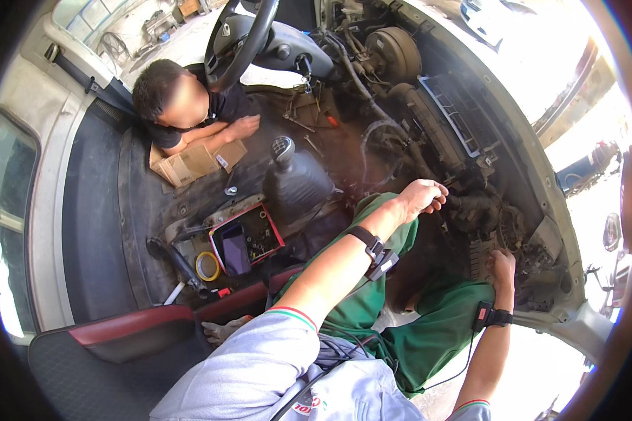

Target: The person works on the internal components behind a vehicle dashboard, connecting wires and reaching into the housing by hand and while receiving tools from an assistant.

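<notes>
My left hand (423, 199) is raised over my knee, in front of the stripped dashboard. Its fingers are curled together beside a dark hose (470, 203); whatever they hold, if anything, is too small to make out. Lower right, my right hand (501, 267) is closed against a grey ribbed part (480, 259), below a mass of wiring and brackets (509, 228). Its fingertips are partly hidden, so what they grip does not show. Both wrists wear black straps with small devices.
A person (196, 116) leans in at the left door over flattened cardboard (189, 165). Between us stand the gear lever (282, 151) and a red-edged tray (282, 242) holding a phone (234, 249) and small parts. A yellow tape roll (208, 266) lies beside it. The steering wheel (253, 49) is beyond.
</notes>
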Demonstrator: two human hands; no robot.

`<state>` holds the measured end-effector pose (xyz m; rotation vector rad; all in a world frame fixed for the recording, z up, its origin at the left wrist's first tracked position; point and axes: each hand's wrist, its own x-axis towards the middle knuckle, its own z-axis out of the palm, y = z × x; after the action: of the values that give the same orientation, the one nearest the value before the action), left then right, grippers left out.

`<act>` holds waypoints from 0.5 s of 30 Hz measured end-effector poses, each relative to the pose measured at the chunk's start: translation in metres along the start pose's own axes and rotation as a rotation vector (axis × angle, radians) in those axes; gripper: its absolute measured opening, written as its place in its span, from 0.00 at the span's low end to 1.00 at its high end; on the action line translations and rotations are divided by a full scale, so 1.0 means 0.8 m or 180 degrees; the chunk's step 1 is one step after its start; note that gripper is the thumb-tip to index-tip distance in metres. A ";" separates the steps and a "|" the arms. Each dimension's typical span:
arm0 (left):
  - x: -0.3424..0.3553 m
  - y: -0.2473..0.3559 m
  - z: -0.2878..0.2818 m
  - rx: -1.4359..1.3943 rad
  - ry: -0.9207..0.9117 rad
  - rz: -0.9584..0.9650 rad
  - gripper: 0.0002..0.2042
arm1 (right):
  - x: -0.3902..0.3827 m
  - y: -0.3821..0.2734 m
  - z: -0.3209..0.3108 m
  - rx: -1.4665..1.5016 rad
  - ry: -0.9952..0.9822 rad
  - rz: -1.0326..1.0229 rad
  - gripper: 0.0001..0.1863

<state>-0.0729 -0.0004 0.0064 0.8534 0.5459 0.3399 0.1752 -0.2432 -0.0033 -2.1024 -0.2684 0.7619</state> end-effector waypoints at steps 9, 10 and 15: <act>0.007 0.002 0.013 0.0009 -0.0117 -0.0002 0.12 | 0.017 0.025 -0.022 -0.1142 -0.0050 -0.0588 0.17; 0.005 -0.001 -0.020 0.0004 0.0039 0.0081 0.12 | -0.009 -0.015 0.013 -0.1076 -0.0130 -0.0241 0.18; 0.009 0.003 -0.011 -0.0045 -0.0070 -0.0117 0.10 | -0.019 -0.010 -0.010 -0.0618 0.0071 -0.0512 0.19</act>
<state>-0.0725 0.0099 0.0015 0.8317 0.5375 0.3002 0.1685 -0.2504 0.0130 -2.2372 -0.5105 0.6377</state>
